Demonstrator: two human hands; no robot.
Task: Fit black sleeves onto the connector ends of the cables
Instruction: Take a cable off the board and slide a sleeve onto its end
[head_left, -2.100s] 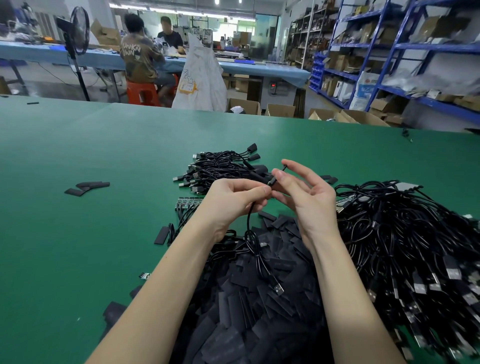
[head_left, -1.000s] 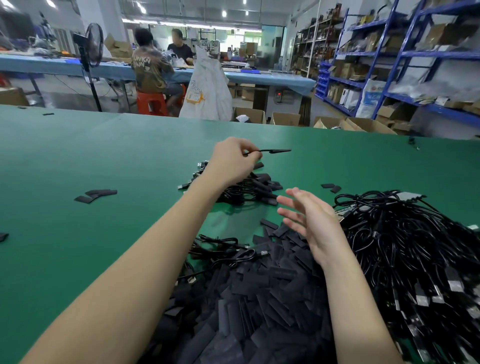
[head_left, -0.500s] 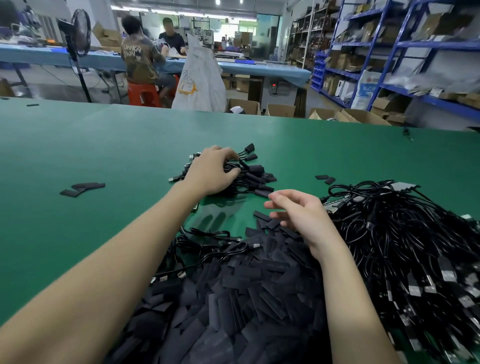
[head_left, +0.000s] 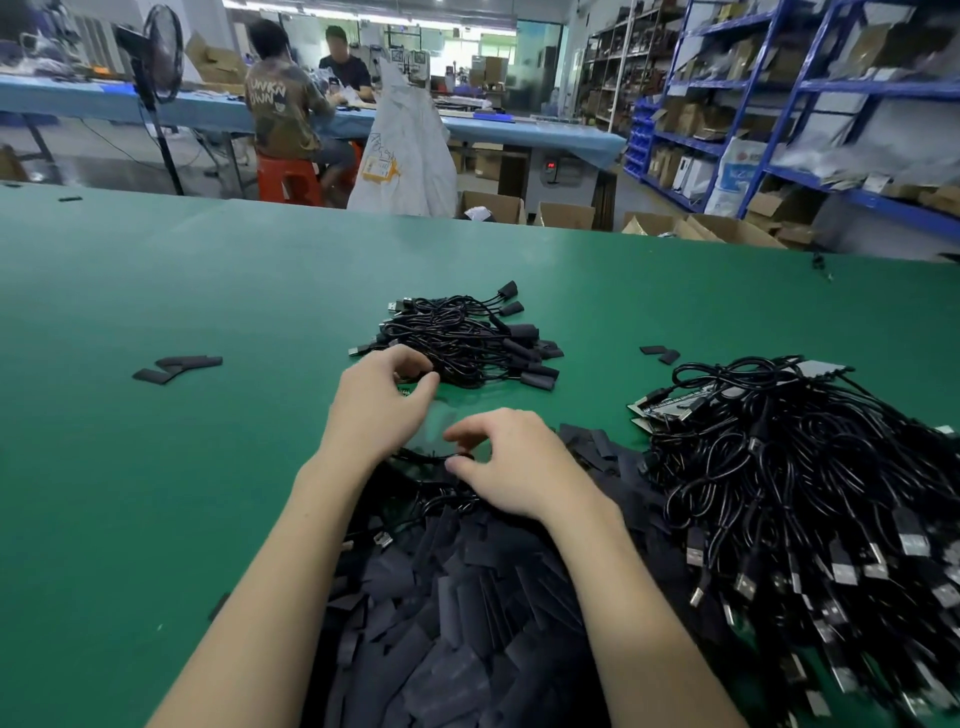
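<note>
step: fetching next cable (head_left: 426, 457) | left hand (head_left: 376, 410) curled, empty | right hand (head_left: 511, 467) pinches cable | next: pick sleeve from sleeve pile (head_left: 467, 613)

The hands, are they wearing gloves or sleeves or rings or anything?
No. The left hand and the right hand are both bare: no gloves, and no rings or watch that can be seen. Both forearms are bare too, right down to the bottom edge of the picture, so no sleeve shows. No marks or bands are visible on them.
</note>
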